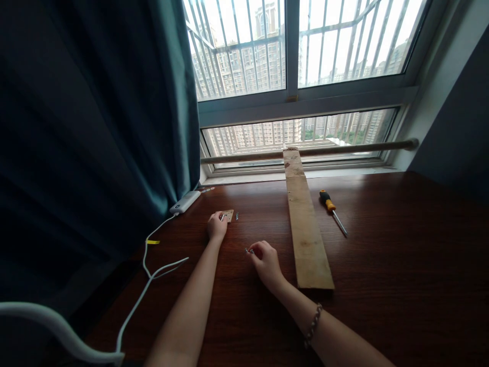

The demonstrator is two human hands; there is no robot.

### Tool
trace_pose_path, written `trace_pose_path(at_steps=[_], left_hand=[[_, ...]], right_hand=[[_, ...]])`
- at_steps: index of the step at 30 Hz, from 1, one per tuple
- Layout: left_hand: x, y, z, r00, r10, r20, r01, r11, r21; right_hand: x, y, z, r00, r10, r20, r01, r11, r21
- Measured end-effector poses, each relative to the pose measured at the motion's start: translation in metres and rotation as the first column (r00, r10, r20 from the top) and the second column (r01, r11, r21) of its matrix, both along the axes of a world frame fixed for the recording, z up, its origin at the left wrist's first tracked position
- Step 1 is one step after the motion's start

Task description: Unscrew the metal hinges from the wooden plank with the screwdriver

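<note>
Pinching small metal screws (249,251), the right hand (267,261) sits over the dark table (252,321); the left hand (216,225) curls at a small wooden piece (229,214), its grip unclear. Loose screws (237,216) lie just beside; farther right, a board (307,224) and screwdriver (330,206).

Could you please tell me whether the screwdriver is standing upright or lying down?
Lying down: the screwdriver stretches lengthwise along the table, beside the wooden board.

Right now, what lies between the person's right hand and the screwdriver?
In the head view, a long wooden board, running toward the window, lies between the right hand and the screwdriver.
</note>
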State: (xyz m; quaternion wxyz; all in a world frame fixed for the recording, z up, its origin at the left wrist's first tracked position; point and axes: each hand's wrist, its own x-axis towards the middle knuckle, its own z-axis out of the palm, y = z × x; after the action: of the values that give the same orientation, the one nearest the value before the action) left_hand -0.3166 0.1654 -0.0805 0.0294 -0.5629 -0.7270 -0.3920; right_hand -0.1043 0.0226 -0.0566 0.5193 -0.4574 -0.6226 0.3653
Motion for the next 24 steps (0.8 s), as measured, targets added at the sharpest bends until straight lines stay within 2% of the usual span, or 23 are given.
trace_pose_path(at_steps=[4,6,8,10,13,15,17,19,21,24], left_hand=[[0.014,-0.007,0.012,0.999,0.009,0.051,-0.020,0.974,0.227],[0.030,-0.014,0.021,0.991,-0.060,0.122,0.017,0.946,0.323],[0.052,-0.024,0.029,0.945,-0.184,0.271,0.081,0.933,0.350],[0.075,-0.037,0.034,0.821,-0.276,0.500,0.113,0.937,0.331],[0.105,-0.062,0.034,0.487,-0.333,0.807,0.241,0.940,0.242],[0.119,-0.079,0.031,0.300,-0.279,0.912,0.255,0.945,0.206],[0.127,-0.094,0.028,0.205,-0.246,0.947,0.288,0.940,0.182],[0.132,-0.104,0.028,0.184,-0.288,0.940,0.368,0.907,0.206],[0.135,-0.110,0.030,0.197,-0.352,0.915,0.457,0.859,0.233],[0.136,-0.113,0.033,0.188,-0.388,0.902,0.525,0.816,0.242]], right_hand=[[0.001,0.009,-0.005,0.985,-0.047,-0.168,0.035,0.996,-0.078],[0.001,0.012,-0.009,0.958,-0.063,-0.281,0.031,0.993,-0.115],[0.002,0.015,-0.012,0.918,-0.076,-0.390,0.020,0.989,-0.145],[0.002,0.016,-0.014,0.878,-0.099,-0.469,0.017,0.984,-0.176],[0.004,0.017,-0.016,0.831,-0.155,-0.535,0.039,0.975,-0.221],[0.004,0.018,-0.017,0.796,-0.177,-0.579,0.043,0.970,-0.238],[0.004,0.018,-0.018,0.750,-0.181,-0.636,0.028,0.970,-0.242],[0.004,0.018,-0.017,0.697,-0.188,-0.692,0.011,0.968,-0.251],[0.004,0.019,-0.017,0.645,-0.204,-0.737,-0.003,0.963,-0.269],[0.005,0.020,-0.016,0.572,-0.226,-0.788,-0.027,0.956,-0.294]])
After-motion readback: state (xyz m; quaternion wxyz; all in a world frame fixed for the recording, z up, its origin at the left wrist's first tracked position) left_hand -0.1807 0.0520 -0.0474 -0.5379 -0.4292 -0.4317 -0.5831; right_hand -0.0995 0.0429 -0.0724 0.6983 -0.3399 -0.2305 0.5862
